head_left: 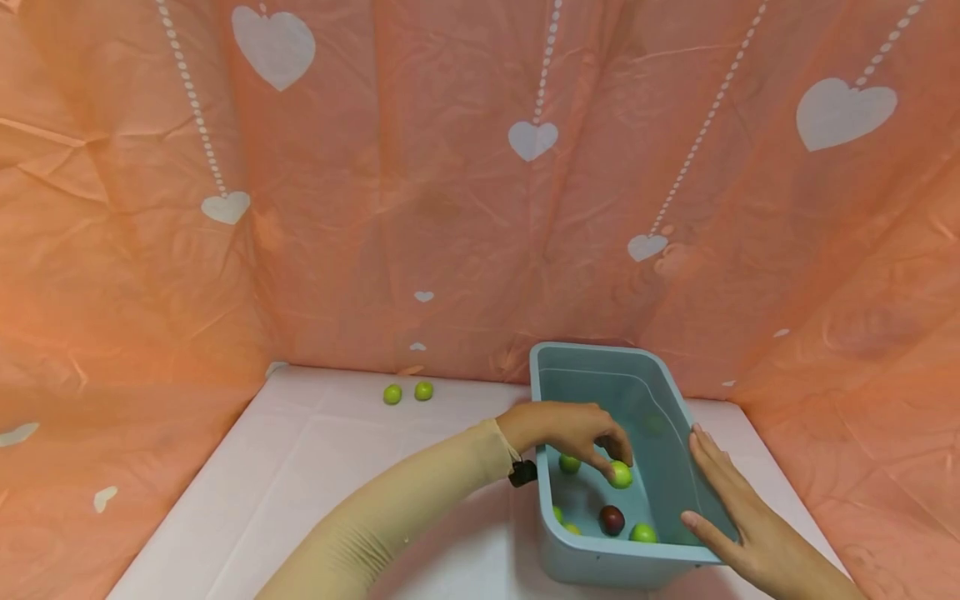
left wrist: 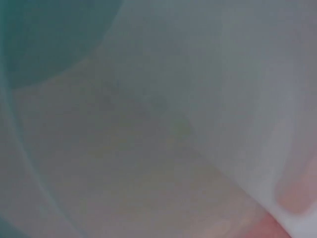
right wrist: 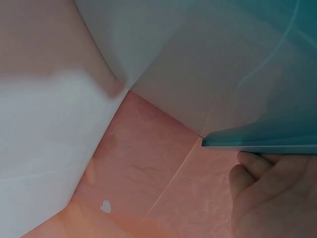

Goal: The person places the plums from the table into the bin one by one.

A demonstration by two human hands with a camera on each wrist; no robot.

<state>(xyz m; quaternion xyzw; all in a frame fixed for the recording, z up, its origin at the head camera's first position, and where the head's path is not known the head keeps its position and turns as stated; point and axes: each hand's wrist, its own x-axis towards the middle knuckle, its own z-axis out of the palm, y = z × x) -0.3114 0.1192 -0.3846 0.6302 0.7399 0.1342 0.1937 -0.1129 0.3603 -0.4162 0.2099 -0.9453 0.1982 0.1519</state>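
My left hand [head_left: 577, 429] reaches over the left rim into a blue-grey plastic bin [head_left: 609, 543], and its thumb and fingers pinch a small round green fruit [head_left: 620, 475] above the bin's floor. Below it lie a dark red fruit [head_left: 611, 520], a green fruit [head_left: 643, 533] near the front wall and another green fruit [head_left: 570, 463] by the left wall. More are partly hidden behind the front left rim. My right hand [head_left: 750, 508] rests on the bin's right rim with fingers extended; in the right wrist view its fingertips [right wrist: 242, 178] touch the rim's underside.
Two green fruits, one left [head_left: 392, 394] and one right [head_left: 423, 391], sit on the white table [head_left: 322, 467] near its back edge. An orange curtain [head_left: 450, 208] with white hearts encloses the back and sides. The left wrist view is badly blurred.
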